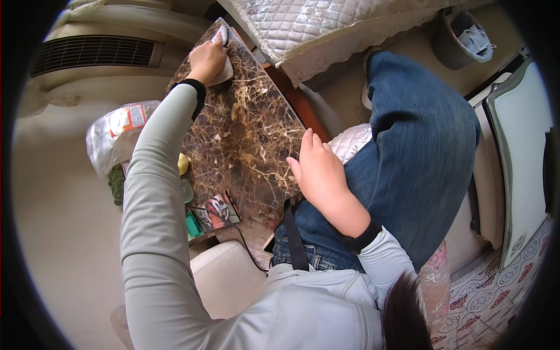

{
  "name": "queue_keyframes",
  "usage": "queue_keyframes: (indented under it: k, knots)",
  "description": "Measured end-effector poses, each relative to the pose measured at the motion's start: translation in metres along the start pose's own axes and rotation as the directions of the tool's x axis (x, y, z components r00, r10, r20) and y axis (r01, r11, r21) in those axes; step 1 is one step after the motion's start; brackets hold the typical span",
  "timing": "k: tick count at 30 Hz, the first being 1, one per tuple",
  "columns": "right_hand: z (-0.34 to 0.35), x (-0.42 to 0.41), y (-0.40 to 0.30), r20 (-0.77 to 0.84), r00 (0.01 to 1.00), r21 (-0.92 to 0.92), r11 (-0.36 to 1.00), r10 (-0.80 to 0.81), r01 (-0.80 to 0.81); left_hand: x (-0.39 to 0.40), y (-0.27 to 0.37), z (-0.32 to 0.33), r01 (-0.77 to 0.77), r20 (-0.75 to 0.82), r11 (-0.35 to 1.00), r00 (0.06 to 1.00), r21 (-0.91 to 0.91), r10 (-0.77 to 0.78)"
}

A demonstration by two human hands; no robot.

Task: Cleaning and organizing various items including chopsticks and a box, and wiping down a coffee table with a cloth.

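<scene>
My left hand (207, 60) presses a pale grey cloth (225, 73) onto the far end of a brown marble-patterned table top (258, 118). Part of the cloth is hidden under the fingers. My right hand (321, 170) rests at the table's near right edge, beside my jeans-clad thigh. It holds nothing, and its thumb stands apart from the fingers.
Along the table's left side are a clear plastic bag (124, 124) with a printed label, a yellow object (183, 164), a green box (193, 225) and a tiger-picture item (214, 213). A quilted bedspread (323, 26) borders the far right. A bin (459, 43) stands beyond.
</scene>
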State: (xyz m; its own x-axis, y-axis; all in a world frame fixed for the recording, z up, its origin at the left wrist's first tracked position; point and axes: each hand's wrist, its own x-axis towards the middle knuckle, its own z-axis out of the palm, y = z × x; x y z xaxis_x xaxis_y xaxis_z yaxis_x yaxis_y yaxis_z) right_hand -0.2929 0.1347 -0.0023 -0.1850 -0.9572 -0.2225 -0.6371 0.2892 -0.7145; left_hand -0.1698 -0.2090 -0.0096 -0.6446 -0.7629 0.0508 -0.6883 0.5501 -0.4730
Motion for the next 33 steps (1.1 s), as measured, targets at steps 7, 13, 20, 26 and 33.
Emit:
queue_keyframes:
  k: [7, 13, 20, 26, 33]
  knots:
    - [0.002, -0.002, 0.002, -0.115, 0.992, -0.06, 0.998, -0.043, 0.037, 0.035, -0.014, 0.017, 0.128, 0.078, 0.99, 0.988, 0.054, -0.132]
    - [-0.005, 0.006, 0.006, -0.004, 0.999, 0.036, 0.999, 0.038, -0.038, 0.048, -0.025, 0.022, 0.18, 0.141, 0.981, 0.972, 0.065, -0.188]
    - [0.004, 0.008, 0.004, -0.014, 0.983, -0.225, 0.957, 0.183, -0.182, 0.053, -0.022, 0.016, 0.193, 0.168, 0.978, 0.965, 0.076, -0.203]
    - [0.016, 0.01, 0.008, -0.011, 0.983, -0.252, 0.951, 0.181, -0.178, 0.051, -0.02, 0.015, 0.179, 0.182, 0.978, 0.964, 0.107, -0.196]
    - [0.015, 0.01, 0.006, 0.018, 0.975, -0.211, 0.954, 0.223, -0.214, 0.052, -0.02, 0.016, 0.147, 0.173, 0.982, 0.971, 0.121, -0.167]
